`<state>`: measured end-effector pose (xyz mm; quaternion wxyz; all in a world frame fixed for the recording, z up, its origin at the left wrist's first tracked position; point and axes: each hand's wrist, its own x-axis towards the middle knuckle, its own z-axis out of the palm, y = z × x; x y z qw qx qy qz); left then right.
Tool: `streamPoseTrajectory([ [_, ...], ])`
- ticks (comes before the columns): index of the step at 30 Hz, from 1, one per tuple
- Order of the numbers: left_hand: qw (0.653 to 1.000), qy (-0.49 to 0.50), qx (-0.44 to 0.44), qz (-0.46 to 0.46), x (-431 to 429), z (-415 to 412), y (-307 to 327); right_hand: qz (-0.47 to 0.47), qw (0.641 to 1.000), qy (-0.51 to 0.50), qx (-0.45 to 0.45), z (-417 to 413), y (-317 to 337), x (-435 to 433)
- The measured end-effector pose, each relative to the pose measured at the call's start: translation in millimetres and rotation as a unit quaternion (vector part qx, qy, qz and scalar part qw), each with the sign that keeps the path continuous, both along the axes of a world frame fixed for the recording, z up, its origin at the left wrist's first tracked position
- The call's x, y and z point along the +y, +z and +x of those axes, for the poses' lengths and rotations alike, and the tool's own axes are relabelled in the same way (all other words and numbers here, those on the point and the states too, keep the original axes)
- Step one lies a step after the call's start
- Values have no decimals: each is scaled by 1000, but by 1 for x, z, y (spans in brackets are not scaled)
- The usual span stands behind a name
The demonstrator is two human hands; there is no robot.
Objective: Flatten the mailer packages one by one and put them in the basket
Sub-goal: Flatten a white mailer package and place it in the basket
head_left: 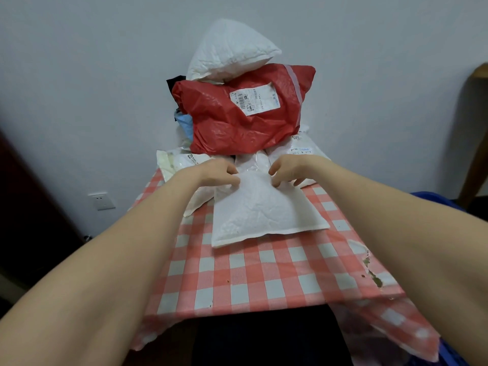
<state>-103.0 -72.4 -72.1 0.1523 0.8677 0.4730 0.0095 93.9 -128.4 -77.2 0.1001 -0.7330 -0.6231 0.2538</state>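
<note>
A white padded mailer lies on the red-and-white checked tablecloth in the middle of the table. My left hand grips its far left corner with curled fingers. My right hand has its fingers curled on the far right part of the same mailer. Behind them rises a pile of mailers: a big red one with a white label, a puffy white one on top, and flatter white ones underneath.
A blue basket shows partly at the right behind my right forearm. More white mailers lie at the pile's left. The cloth is torn near the table's right edge. A wall stands close behind the pile.
</note>
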Motion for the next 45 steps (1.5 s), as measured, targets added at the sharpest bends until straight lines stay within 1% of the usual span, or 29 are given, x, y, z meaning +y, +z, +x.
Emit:
streamPoseTrajectory([
  [4,1000,-18,-10,-13,4,3,-9,-37,999,12,-1,-2,-8,2],
  [7,997,-24,-25,-71,3,7,-8,-52,998,40,-27,-7,-12,6],
  [9,996,-27,-17,-86,4,7,-8,-64,996,43,-41,-9,-15,8],
  [12,999,-18,0,-50,8,11,-13,-66,996,40,-52,-7,-21,10],
  [16,999,-18,22,32,10,16,-24,-21,996,41,-76,-7,-29,14],
  [21,986,-21,77,147,6,25,-27,47,988,26,-143,-12,-35,11],
  [23,979,-22,86,183,4,29,-29,69,985,18,-159,-12,-36,8],
  [25,976,-17,82,199,3,29,-33,70,984,12,-162,-13,-36,7],
  [27,983,0,48,177,4,25,-33,59,990,8,-129,-12,-33,6],
  [29,992,6,8,128,4,20,-26,50,998,-5,-42,-11,-24,3],
  [31,998,-3,-18,65,4,16,-16,41,999,-12,34,-7,-15,-2],
  [33,1000,-17,-6,-21,-2,13,-9,-5,998,2,60,-3,-11,-7],
  [34,999,-20,20,-44,-5,13,-7,-32,998,13,59,-3,-11,-8],
  [36,996,-14,81,-39,-10,14,-9,-65,997,32,37,-3,-14,-10],
  [39,989,-6,142,-41,-11,15,-16,-73,996,56,-20,-7,-21,-11],
  [41,985,-12,165,-42,-9,15,-21,-65,994,66,-57,-10,-25,-8],
  [45,984,-33,174,8,-12,19,-28,-52,984,82,-146,-18,-28,-2],
])
